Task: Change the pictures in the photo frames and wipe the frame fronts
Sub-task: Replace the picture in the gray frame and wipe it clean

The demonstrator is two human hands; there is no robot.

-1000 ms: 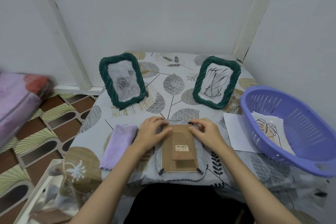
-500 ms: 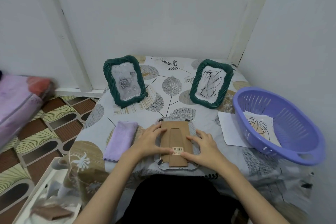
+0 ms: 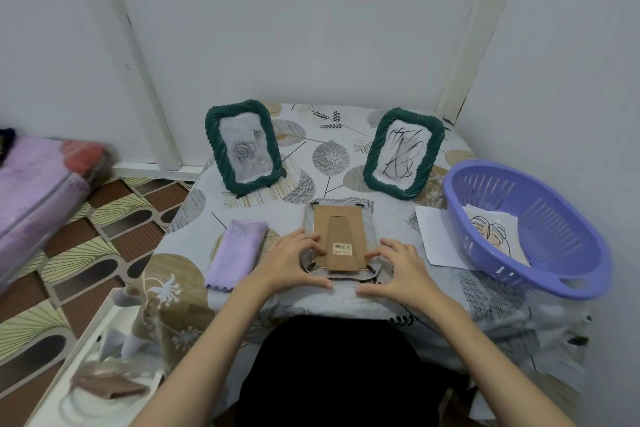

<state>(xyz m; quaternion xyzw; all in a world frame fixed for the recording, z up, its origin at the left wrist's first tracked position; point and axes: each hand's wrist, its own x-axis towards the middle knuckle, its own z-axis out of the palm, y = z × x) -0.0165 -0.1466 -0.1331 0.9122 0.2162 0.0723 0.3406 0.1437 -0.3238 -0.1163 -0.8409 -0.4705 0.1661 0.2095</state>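
A photo frame lies face down in the middle of the table, its brown cardboard back (image 3: 341, 225) and folded stand up. My left hand (image 3: 292, 262) rests at its lower left corner, fingers curled against the edge, thumb below the frame. My right hand (image 3: 396, 267) rests at the lower right corner with fingertips on the edge and thumb below. Two green twisted-rim frames stand behind: the left frame (image 3: 242, 146) shows a grey rose picture, the right frame (image 3: 403, 152) a black scribble drawing. A folded lilac cloth (image 3: 235, 248) lies left of my hands.
A purple slotted basket (image 3: 561, 253) at the right holds a line-drawing sheet (image 3: 495, 232). A white paper (image 3: 436, 236) lies partly under it. White walls close the back and right. Left of the table are patterned floor, a pink bundle (image 3: 38, 180) and a white tray (image 3: 86, 367).
My hands slid from the frame's far corners down to its near corners. The view pulled back and tilted up.
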